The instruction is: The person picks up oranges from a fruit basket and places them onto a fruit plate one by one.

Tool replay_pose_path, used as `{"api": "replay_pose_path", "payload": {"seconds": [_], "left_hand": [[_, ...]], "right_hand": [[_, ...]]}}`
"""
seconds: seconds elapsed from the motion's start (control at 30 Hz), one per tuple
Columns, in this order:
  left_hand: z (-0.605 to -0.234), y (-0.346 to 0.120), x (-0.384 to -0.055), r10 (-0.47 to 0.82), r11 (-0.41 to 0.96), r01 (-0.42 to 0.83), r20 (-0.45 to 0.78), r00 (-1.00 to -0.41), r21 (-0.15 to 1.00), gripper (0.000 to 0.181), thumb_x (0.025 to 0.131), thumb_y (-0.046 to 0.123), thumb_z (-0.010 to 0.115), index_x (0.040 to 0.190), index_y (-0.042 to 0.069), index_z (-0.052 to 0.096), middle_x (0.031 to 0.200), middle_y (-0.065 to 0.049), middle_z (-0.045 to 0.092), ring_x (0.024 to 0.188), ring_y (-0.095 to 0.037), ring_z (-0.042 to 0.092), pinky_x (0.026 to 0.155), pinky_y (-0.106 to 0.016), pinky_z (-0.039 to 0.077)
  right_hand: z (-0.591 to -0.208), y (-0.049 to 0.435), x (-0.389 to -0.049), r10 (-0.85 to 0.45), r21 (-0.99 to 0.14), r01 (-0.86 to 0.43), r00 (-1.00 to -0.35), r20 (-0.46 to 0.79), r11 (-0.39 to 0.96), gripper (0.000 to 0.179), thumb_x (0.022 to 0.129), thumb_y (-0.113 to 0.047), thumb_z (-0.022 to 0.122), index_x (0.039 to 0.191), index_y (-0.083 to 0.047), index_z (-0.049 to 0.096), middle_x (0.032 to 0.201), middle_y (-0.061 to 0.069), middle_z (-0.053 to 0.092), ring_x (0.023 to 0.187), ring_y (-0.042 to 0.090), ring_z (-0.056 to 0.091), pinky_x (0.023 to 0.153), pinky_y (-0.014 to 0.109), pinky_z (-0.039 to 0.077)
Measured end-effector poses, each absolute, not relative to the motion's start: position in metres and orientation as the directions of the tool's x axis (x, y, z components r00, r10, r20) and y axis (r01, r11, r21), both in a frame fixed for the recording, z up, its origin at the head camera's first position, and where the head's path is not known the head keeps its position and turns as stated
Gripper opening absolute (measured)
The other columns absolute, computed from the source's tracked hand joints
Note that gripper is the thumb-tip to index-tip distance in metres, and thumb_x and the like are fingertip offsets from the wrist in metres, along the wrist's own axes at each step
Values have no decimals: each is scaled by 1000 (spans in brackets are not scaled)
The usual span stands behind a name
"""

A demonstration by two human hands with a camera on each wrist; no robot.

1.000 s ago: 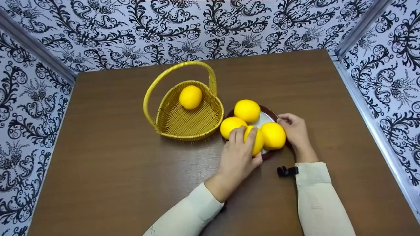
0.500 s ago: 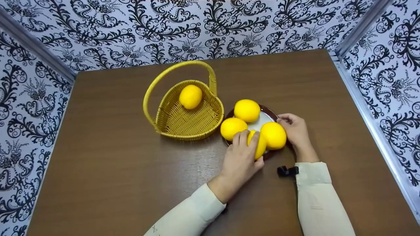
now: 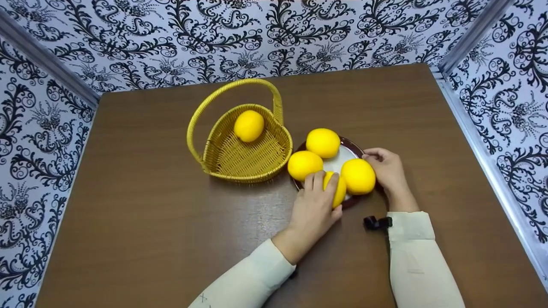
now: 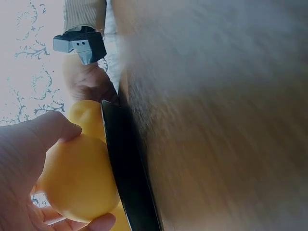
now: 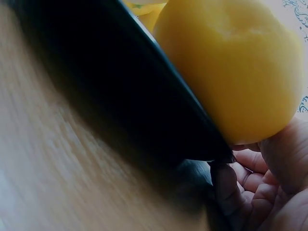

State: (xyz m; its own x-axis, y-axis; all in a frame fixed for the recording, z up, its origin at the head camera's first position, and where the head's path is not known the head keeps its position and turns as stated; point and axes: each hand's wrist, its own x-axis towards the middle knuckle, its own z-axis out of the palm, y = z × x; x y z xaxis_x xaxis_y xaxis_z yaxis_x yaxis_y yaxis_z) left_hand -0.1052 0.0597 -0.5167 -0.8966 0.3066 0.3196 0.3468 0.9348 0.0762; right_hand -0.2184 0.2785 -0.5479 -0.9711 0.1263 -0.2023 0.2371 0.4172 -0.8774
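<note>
My left hand [image 3: 314, 207] curls its fingers and thumb round a smooth oval yellow fruit [image 3: 339, 193] at the near side of a brown-rimmed plate [image 3: 336, 162] with a pale centre. In the left wrist view, this fruit [image 4: 84, 178] sits against the dark plate edge [image 4: 127, 166]. At the plate's right side, my right hand [image 3: 387, 173] pinches the rim, its thumb above and fingers below. Close to that thumb lies another yellow fruit [image 3: 358, 176], large in the right wrist view. Two more, a left fruit [image 3: 305, 165] and a far fruit [image 3: 323, 143], also rest on the plate.
Left of the plate, nearly touching it, stands a yellow wicker basket [image 3: 239, 164] with a tall arched handle [image 3: 233, 85]. One yellow fruit [image 3: 249, 126] lies inside at the back. Patterned panels [image 3: 205, 38] border the brown table [image 3: 150, 205] behind and at both sides.
My left hand has shifted slightly toward me with its fruit, lowering it to the plate's near side. The right hand keeps its hold on the rim, almost unmoved.
</note>
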Motion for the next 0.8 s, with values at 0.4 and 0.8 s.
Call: {"api": "replay_pose_path", "payload": {"seconds": [0.4,0.8], "left_hand": [[-516,61,-107,321,939,343,264,-909,39,74,85,58,78,147,25,53,138,-5,56,124,-24,54,77,-34,60],[-518,62,-107,328,941,337,227,-917,3,73,88,58,74,149,26,51,145,-3,54,128,-24,52,82,-34,59]], "right_hand": [[-545,281,-218,112,-867,286,-958,-264,407,34,104,-23,60,129,-1,69,109,2,66,97,16,59,85,21,50],[-541,283,-218,96,-876,309,-951,-295,369,38,104,-25,61,131,0,68,116,1,65,105,15,57,89,19,49]]}}
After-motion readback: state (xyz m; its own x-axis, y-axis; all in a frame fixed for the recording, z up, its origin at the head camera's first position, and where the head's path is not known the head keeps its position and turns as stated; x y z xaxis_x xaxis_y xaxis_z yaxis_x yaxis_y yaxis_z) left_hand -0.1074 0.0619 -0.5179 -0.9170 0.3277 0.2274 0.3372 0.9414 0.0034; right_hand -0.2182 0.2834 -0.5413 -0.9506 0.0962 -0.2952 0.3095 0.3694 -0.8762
